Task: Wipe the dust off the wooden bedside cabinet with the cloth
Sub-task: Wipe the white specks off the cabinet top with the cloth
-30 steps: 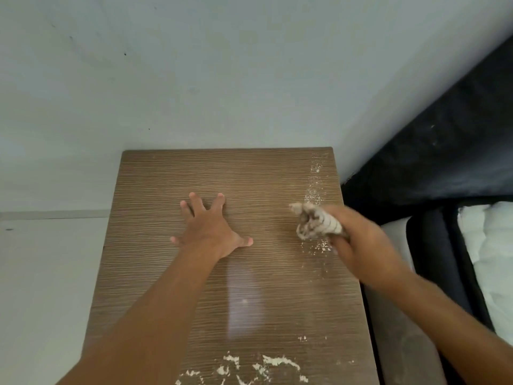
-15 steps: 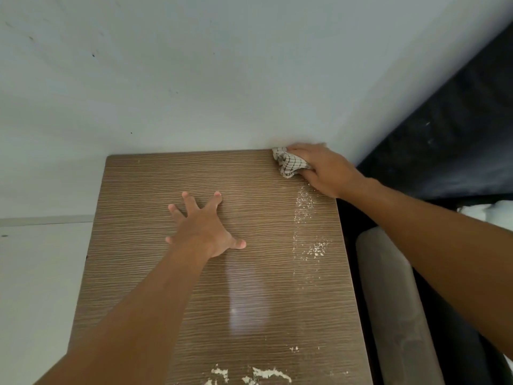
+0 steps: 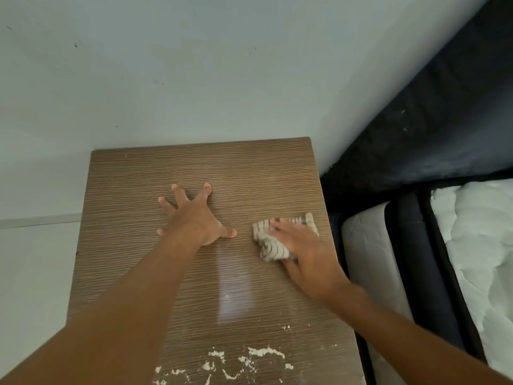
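The wooden bedside cabinet (image 3: 133,207) fills the middle of the view, seen from above. My left hand (image 3: 194,218) lies flat on its top with fingers spread, holding nothing. My right hand (image 3: 302,248) presses a crumpled white cloth with dark checks (image 3: 270,243) against the top near the right edge, fingers stretched over it. White dust patches (image 3: 249,357) lie along the cabinet's near edge. The strip under and behind the cloth looks wiped.
A pale wall (image 3: 194,79) runs along the cabinet's far edge. To the right stand a dark upholstered headboard (image 3: 444,120) and a bed with a white mattress (image 3: 477,259). A light floor (image 3: 33,273) lies to the left.
My right hand has dragged the cloth from the far right corner back toward me along the right edge, and the dust specks there are gone. My left hand has stayed flat in place.
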`<state>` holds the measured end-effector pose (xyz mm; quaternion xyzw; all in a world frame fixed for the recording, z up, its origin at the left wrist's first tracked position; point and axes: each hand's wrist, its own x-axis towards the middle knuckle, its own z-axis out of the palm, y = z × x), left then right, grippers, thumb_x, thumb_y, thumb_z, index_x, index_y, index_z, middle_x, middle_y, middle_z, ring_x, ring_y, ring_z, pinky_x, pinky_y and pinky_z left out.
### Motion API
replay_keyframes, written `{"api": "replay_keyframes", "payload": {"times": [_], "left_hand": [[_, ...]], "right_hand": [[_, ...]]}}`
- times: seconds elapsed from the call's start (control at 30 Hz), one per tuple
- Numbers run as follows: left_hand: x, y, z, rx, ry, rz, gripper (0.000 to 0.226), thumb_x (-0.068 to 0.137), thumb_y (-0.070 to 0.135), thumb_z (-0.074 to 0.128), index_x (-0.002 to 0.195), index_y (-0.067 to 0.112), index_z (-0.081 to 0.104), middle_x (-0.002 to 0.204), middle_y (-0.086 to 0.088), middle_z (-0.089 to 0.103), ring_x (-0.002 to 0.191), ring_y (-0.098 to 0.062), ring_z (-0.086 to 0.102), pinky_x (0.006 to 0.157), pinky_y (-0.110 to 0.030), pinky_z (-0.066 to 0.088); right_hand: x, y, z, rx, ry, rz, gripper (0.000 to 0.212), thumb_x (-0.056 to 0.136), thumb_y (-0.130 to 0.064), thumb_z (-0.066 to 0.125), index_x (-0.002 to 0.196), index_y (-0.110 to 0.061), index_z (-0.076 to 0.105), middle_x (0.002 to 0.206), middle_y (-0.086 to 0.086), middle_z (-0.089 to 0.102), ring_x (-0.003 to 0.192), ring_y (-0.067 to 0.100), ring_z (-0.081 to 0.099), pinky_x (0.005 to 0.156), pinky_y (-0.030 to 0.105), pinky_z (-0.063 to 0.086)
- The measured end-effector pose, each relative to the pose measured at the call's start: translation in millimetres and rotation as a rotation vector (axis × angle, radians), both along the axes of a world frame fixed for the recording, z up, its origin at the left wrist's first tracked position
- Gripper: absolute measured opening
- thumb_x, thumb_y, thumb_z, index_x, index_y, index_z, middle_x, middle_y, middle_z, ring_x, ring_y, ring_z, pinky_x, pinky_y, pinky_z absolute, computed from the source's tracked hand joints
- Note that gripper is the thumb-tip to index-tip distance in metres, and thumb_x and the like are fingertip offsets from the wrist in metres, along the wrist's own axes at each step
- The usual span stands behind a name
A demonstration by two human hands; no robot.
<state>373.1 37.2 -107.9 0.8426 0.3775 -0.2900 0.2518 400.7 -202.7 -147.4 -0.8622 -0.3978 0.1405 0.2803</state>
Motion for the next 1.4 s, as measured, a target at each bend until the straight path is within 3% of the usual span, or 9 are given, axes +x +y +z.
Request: {"api": "replay_keyframes", "payload": {"times": [0.2,0.27,0.33,0.5,0.67,0.83,1.07,1.27,1.4], "left_hand": [[-1.1,1.4,-0.7,-0.020,-0.001,0.005,0.119,0.062,0.056,0.083,0.151,0.047,0.003,0.160,-0.006,-0.025,0.144,-0.041,-0.023,0.113,-0.067,0.014],[-1.5,1.3,-1.0,-0.027,-0.006,0.013,0.119,0.062,0.055,0.083,0.150,0.048,0.004,0.160,-0.005,-0.025,0.144,-0.040,-0.023,0.112,-0.067,0.014],[-1.9,1.5,-1.6,-0.033,-0.014,0.017,0.118,0.062,0.055,0.083,0.150,0.048,0.004,0.160,-0.004,-0.025,0.144,-0.039,-0.023,0.113,-0.067,0.014],[-2.5,2.0,-3.0,-0.032,-0.022,0.015,0.119,0.062,0.055,0.083,0.150,0.048,0.004,0.159,-0.005,-0.026,0.144,-0.039,-0.024,0.113,-0.067,0.014],[-1.8,1.6,-2.6,-0.028,-0.019,0.013,0.119,0.062,0.056,0.083,0.151,0.047,0.004,0.159,-0.006,-0.026,0.144,-0.040,-0.024,0.113,-0.067,0.014],[-2.2,1.3,-2.7,-0.021,-0.027,0.008,0.119,0.062,0.056,0.083,0.151,0.046,0.005,0.160,-0.006,-0.024,0.144,-0.041,-0.022,0.112,-0.067,0.015],[-4.0,1.5,-0.2,-0.029,-0.041,0.006,0.118,0.063,0.054,0.083,0.151,0.045,0.006,0.160,-0.007,-0.023,0.145,-0.041,-0.022,0.112,-0.068,0.016],[-8.6,3.1,-0.5,-0.063,-0.054,0.017,0.108,0.072,0.051,0.079,0.151,0.046,0.005,0.160,-0.002,-0.026,0.145,-0.036,-0.024,0.112,-0.067,0.013],[-15.5,19.6,0.8,-0.114,-0.089,0.036,0.082,0.090,0.019,0.063,0.153,0.039,0.015,0.162,0.002,-0.019,0.148,-0.028,-0.019,0.120,-0.052,0.008]], "right_hand": [[-104.8,-31.3,1.7,-0.095,-0.120,0.113,0.083,0.056,-0.015,0.082,0.130,-0.032,0.051,0.142,-0.012,0.051,0.131,0.007,0.046,0.111,0.031,0.032],[-137.3,-26.6,8.7,0.147,-0.054,-0.069,0.024,0.081,-0.033,0.052,0.099,-0.044,0.062,0.120,-0.029,0.062,0.112,-0.006,0.058,0.093,0.016,0.040],[-135.1,-21.2,20.8,0.309,-0.118,-0.163,0.048,0.094,-0.047,0.014,0.072,-0.040,0.056,0.066,-0.035,0.062,0.090,-0.025,0.056,0.062,0.010,0.040],[-82.3,-39.7,55.7,0.082,0.063,-0.132,0.040,0.095,-0.036,0.041,0.130,-0.053,0.048,0.112,-0.015,0.067,0.100,0.000,0.063,0.085,0.023,0.051],[11.8,-4.3,63.6,0.127,0.016,-0.411,0.043,0.093,-0.010,0.053,0.122,-0.041,0.056,0.109,-0.022,0.063,0.101,-0.002,0.060,0.084,0.020,0.048],[114.4,44.6,53.0,-0.001,-0.018,-0.677,0.016,0.098,-0.021,0.047,0.107,-0.027,0.060,0.094,-0.008,0.064,0.085,0.014,0.061,0.068,0.028,0.041],[130.8,96.6,-7.8,-0.010,-0.060,-0.788,0.029,0.093,-0.013,0.047,0.121,-0.010,0.054,0.123,0.008,0.059,0.111,0.029,0.057,0.095,0.047,0.047],[113.6,114.9,-3.0,-0.134,-0.120,-0.495,0.047,0.098,-0.010,0.046,0.144,-0.007,0.040,0.152,0.012,0.039,0.143,0.025,0.029,0.120,0.036,0.015],[87.5,141.5,-3.5,-0.099,-0.129,-0.241,0.051,0.096,-0.010,0.049,0.146,-0.008,0.039,0.151,0.009,0.041,0.143,0.022,0.030,0.118,0.031,0.015]]}}
